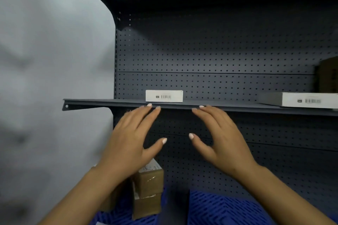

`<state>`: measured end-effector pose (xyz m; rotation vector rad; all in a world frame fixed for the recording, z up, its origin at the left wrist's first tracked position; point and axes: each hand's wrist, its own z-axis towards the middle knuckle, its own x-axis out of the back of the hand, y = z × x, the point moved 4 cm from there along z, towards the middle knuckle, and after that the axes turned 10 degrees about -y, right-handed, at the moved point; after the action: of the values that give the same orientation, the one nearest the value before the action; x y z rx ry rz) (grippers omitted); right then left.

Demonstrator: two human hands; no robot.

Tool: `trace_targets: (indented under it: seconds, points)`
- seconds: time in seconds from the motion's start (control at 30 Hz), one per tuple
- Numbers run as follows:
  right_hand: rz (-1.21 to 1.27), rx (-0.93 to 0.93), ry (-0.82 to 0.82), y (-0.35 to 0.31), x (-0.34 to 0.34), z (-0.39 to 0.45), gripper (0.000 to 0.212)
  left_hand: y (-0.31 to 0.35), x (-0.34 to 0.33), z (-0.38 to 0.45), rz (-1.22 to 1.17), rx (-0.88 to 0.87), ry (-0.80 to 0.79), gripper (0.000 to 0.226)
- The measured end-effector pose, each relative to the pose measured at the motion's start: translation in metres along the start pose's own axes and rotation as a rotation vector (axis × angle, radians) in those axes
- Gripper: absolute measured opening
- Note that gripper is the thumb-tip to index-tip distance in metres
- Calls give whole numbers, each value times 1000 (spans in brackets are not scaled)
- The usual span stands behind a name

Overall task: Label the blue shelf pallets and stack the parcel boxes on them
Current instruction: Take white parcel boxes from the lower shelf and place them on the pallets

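Pegboard (pixel 219 55) of dark grey metal, dotted with small holes, backs the thin steel shelf (pixel 91 102). My left hand (pixel 131 139) and right hand (pixel 221 139) reach up with straight, spread fingers, holding nothing, tips at the shelf's front edge. A flat white box (pixel 164 95) with a barcode I can't read sits just behind. Below, brown taped cardboard parcels (pixel 149 186) stand stacked on a blue slotted plastic pallet (pixel 219 210).
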<state>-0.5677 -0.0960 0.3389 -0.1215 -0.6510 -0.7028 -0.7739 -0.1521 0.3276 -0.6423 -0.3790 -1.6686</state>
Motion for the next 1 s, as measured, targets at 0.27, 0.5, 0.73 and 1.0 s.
trace_targets:
  seconds: [0.27,0.5,0.73,1.0]
  points:
    - [-68,-112,-221,-3,0,60,71,-25,11,66,-41,144,-112,81]
    - [-134,-179,-292,-1,-18,76,74,-16,-5,102,-78,165,-223,76]
    - [-93,-132,-254,-5,-15,71,70,1,-21,113,-73,174,-194,63]
    - [-74,-72,-200,-3,15,51,72,24,-15,97,-169,74,41,66]
